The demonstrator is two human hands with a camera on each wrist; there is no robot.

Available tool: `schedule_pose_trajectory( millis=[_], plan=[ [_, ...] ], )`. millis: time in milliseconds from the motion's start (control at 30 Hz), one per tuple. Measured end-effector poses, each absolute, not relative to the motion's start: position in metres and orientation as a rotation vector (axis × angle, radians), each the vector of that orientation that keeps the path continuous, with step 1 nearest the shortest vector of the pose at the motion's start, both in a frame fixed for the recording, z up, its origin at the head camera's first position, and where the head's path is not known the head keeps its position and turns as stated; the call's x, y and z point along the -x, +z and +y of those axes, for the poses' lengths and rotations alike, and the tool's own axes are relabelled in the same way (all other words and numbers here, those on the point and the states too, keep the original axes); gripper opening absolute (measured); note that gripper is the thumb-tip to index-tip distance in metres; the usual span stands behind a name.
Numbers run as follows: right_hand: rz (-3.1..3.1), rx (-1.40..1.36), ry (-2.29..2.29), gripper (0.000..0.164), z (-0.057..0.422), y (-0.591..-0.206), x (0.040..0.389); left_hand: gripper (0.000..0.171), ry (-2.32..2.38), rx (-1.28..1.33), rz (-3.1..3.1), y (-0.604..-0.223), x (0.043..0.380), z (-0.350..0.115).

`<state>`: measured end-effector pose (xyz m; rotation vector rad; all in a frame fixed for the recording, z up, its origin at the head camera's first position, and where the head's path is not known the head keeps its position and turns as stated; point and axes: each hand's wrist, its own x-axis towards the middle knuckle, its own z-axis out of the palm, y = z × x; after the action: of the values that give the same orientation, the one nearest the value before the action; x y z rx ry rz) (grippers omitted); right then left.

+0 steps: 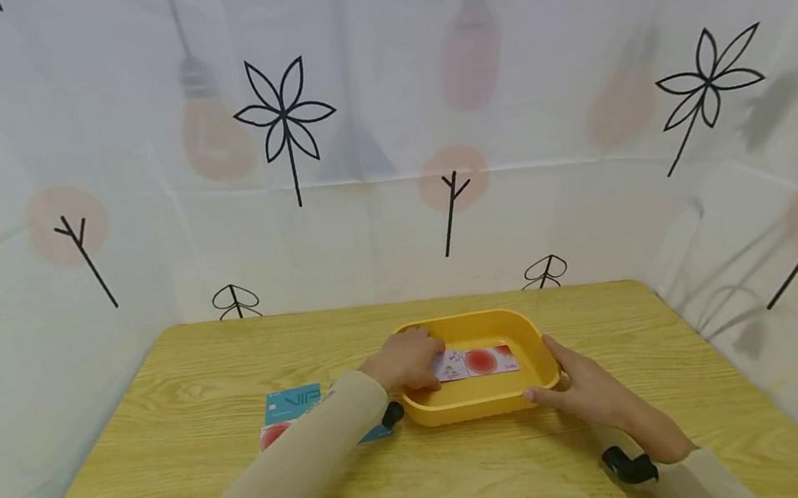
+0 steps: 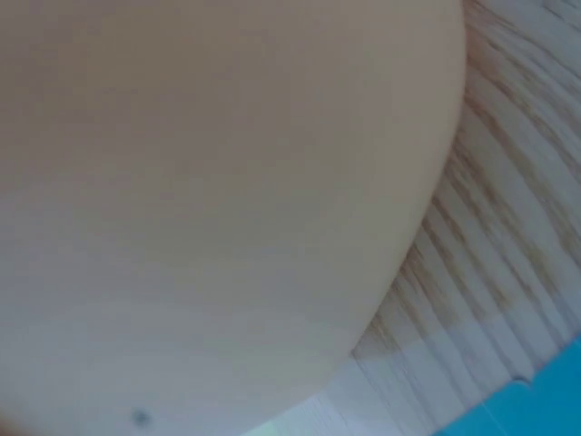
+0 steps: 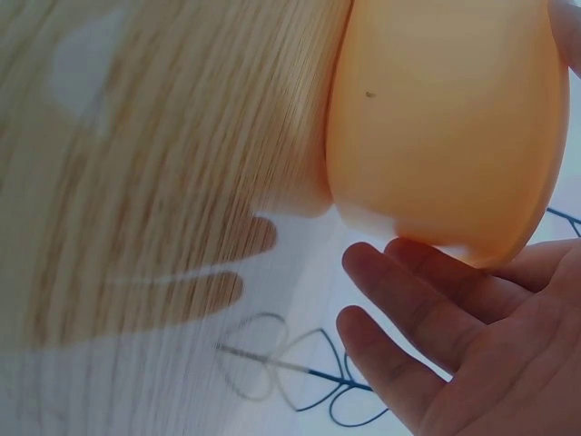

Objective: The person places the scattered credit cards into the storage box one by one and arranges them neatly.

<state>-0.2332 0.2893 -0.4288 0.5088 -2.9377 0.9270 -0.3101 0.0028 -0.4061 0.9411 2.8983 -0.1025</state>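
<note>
A yellow plastic tray (image 1: 477,412) with rounded corners rests on the wooden table. In it lies a white card strip with red circles (image 1: 481,362). My left hand (image 1: 406,359) reaches over the tray's left rim, fingers and thumb bent about the strip's left end, which they cover. My right hand (image 1: 583,380) holds the tray's front right corner, thumb at the front and fingers along the right side. In the right wrist view, two of its fingers (image 3: 413,304) extend beside the tray's outer wall (image 3: 445,118). The left wrist view shows mostly blurred sleeve (image 2: 218,200).
Left of the tray, blue cards marked VIP (image 1: 294,400) lie on the table (image 1: 198,393), with a red-patterned card (image 1: 274,434) by them, partly under my left forearm. A white curtain with plant drawings (image 1: 367,236) hangs behind and at both sides.
</note>
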Motion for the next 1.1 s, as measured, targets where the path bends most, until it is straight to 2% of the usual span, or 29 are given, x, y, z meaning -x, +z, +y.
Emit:
schedule_pose_trajectory(
  millis=[700, 1100],
  plan=[
    [-2.930, -0.528, 0.922, 0.106, 0.2900, -0.4287, 0.2336, 0.054, -0.084, -0.879, 2.895, -0.4033, 0.3076, 0.0057],
    [-2.917, -0.548, 0.952, 0.105, 0.2902, -0.4308, 0.2341, 0.053, -0.080, -0.933, 2.899, -0.4052, 0.3086, 0.0029]
  ],
)
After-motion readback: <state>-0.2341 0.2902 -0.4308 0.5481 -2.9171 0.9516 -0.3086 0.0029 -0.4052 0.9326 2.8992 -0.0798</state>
